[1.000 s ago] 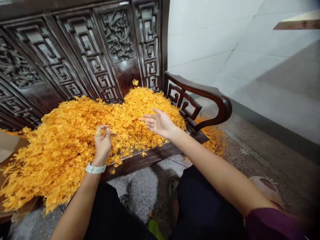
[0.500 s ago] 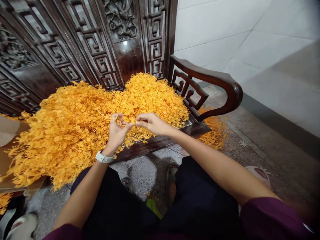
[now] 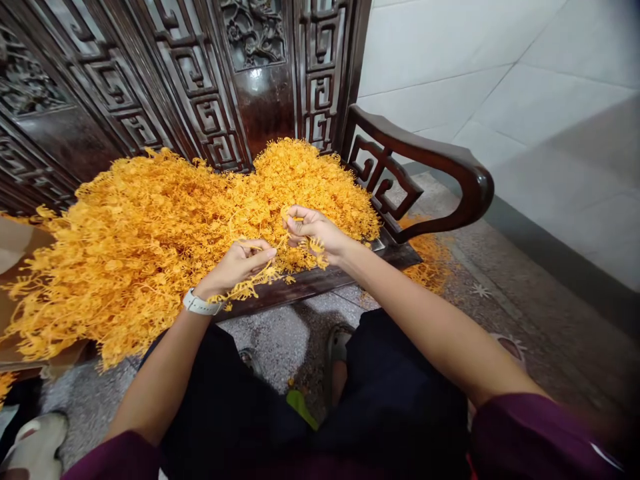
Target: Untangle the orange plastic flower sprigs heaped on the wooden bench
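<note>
Over the front of a big heap of orange strands with small finger-like ends (image 3: pixel 165 227), my two hands work a short distance apart. Thumb and fingers of my left hand (image 3: pixel 245 261) are pinched together on an orange strand (image 3: pixel 250 285), part of which dangles below the palm towards the wrist. My right hand (image 3: pixel 317 233), a little higher and to the right, is closed on another orange piece (image 3: pixel 315 247) whose fringed end hangs under the fingers. What exactly lies between the fingertips is partly hidden.
The heap rests on a dark carved wooden bench (image 3: pixel 280 293) with a curved armrest (image 3: pixel 440 160) at right. More orange strands (image 3: pixel 430 260) lie on the floor beyond it. A cardboard box (image 3: pixel 30 293) stands at left. A green object (image 3: pixel 301 408) is on the floor between my feet.
My hands, together at the fingertips before, have drawn apart: the right one up and to the right, the left slightly lower. Orange fringed ends now hang from both.
</note>
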`<action>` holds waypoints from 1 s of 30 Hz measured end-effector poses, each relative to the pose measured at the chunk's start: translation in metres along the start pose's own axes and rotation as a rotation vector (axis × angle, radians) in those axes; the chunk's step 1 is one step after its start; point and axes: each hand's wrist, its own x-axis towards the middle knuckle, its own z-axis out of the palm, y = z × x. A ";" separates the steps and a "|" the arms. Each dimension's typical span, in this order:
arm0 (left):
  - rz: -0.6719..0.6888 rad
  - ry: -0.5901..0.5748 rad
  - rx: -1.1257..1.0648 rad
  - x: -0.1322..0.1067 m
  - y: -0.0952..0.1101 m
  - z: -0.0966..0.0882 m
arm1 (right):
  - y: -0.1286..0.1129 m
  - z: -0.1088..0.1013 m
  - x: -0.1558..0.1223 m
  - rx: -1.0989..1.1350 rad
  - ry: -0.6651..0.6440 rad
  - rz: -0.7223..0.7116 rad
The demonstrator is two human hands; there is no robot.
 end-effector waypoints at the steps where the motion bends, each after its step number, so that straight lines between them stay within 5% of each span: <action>1: 0.013 -0.023 0.008 -0.001 0.001 -0.002 | -0.002 0.001 -0.001 -0.002 -0.030 -0.005; 10: 0.139 -0.133 -0.031 -0.011 -0.010 -0.019 | -0.015 -0.004 -0.012 -0.214 -0.593 -0.074; 16: 0.102 -0.127 -0.005 -0.012 -0.010 -0.021 | -0.022 -0.014 -0.012 -0.375 -0.486 -0.124; 22: 0.134 -0.134 -0.055 -0.014 -0.008 -0.021 | -0.020 0.006 -0.015 -0.298 -0.399 -0.132; 25: 0.152 -0.076 -0.226 -0.024 -0.010 -0.038 | -0.052 -0.001 -0.026 -0.258 -0.236 -0.303; 28: 0.270 0.182 -0.447 -0.027 -0.017 -0.066 | -0.099 -0.013 -0.054 -0.337 -0.012 -0.619; 30: 0.293 0.289 -0.527 -0.022 -0.020 -0.075 | -0.117 -0.013 -0.075 -0.362 -0.317 -0.735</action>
